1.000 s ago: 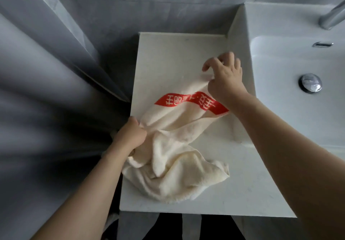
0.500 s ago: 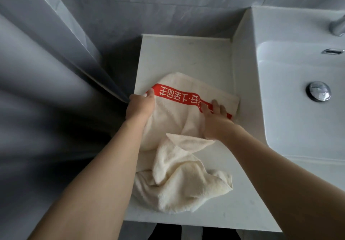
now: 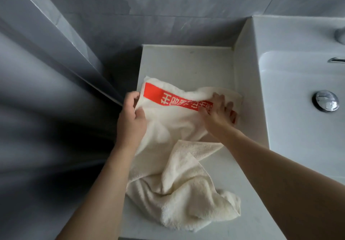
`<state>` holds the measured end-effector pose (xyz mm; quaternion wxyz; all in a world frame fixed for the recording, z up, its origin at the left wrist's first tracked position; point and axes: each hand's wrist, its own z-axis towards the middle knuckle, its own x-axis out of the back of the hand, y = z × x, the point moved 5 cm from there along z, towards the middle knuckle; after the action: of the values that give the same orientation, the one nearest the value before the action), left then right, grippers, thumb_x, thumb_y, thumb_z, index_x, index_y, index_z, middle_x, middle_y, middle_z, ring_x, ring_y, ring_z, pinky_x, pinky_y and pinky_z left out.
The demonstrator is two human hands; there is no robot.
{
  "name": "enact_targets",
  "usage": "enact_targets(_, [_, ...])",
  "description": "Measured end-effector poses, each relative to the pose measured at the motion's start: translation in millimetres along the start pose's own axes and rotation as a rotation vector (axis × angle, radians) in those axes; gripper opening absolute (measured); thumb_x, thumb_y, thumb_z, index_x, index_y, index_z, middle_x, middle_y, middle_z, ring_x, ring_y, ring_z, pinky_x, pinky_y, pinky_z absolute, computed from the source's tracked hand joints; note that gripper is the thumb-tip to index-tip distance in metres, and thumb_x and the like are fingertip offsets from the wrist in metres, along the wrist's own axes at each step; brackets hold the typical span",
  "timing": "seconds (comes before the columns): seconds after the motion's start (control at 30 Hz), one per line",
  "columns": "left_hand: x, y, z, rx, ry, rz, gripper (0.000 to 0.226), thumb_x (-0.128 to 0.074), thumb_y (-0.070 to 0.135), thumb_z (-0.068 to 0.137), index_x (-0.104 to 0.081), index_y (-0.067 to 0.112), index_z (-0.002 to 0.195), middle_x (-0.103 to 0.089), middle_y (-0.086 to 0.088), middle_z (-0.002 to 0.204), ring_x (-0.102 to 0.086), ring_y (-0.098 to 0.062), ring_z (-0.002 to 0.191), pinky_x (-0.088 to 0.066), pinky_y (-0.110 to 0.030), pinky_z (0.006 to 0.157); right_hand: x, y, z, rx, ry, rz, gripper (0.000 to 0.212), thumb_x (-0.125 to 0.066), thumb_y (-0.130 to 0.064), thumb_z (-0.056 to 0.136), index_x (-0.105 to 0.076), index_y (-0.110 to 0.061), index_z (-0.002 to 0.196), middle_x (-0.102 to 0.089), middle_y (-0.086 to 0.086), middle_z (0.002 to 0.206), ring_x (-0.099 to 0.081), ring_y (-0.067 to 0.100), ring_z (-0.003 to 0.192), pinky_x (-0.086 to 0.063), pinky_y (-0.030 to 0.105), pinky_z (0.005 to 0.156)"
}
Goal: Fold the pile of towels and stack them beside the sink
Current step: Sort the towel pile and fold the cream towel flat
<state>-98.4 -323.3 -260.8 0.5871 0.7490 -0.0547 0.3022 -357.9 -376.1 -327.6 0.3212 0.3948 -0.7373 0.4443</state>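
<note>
- A grey tiled wall (image 3: pixel 56 71) rises just left of the left hand (image 3: pixel 131 120), closing in that side of the worktop (image 3: pixel 186 62).
- The left hand grasps the left edge of the towel (image 3: pixel 173 127), fingers curled over the cloth and thumb pressed on top.
- The towel is cream, with a red band (image 3: pixel 168 97) of pale characters running from just right of the left hand to under the right hand (image 3: pixel 217 114). Its far part lies spread between the two hands on the worktop; its near part lies crumpled and bunched below both wrists, close to the worktop's front edge.
- The right hand presses flat on the towel's right end, fingers straight and spread, gripping nothing.
- Just right of the right hand stands the sink (image 3: pixel 246 90), its side wall hemming in the towel's corner.
- Further right, a metal drain plug (image 3: pixel 325 100) sits in the basin.
</note>
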Motion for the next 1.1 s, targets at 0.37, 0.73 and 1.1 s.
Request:
enact_targets(0.37, [-75.8,4.0,12.4,-0.363,-0.227,0.757,0.056,-0.048,0.027,0.094,-0.038,0.017,0.149,-0.027,-0.012,0.159,-0.024,-0.034,0.147,-0.019,-0.057,0.120,-17.9,5.5,29.9,0.190,0.050,-0.329,0.083,-0.016,-0.072,0.088,0.009,-0.029,0.154,0.017,0.004,0.161,0.019,0.035,0.146,0.014,0.056,0.114])
enact_targets(0.73, [-106.4,-18.1,75.5,-0.257,-0.197,0.937,0.070,-0.013,0.066,0.093,-0.011,0.034,0.155,-0.009,-0.001,0.164,-0.005,-0.028,0.149,-0.006,-0.055,0.118,5.3,-1.6,79.3,0.271,0.090,-0.359,0.065,-0.015,-0.066,0.093,0.002,-0.045,0.151,0.009,-0.005,0.163,0.015,0.030,0.148,0.011,0.055,0.117])
enact_targets(1.1, [-118.1,-15.9,134.7,-0.290,-0.140,0.907,0.072,-0.014,0.067,0.095,-0.005,0.033,0.158,0.002,-0.002,0.168,0.010,-0.025,0.153,0.006,-0.054,0.122,25.2,-19.8,140.5,0.347,0.187,-0.409,0.067,-0.010,-0.063,0.091,-0.005,-0.040,0.153,0.001,-0.001,0.164,0.005,0.030,0.149,0.003,0.052,0.119])
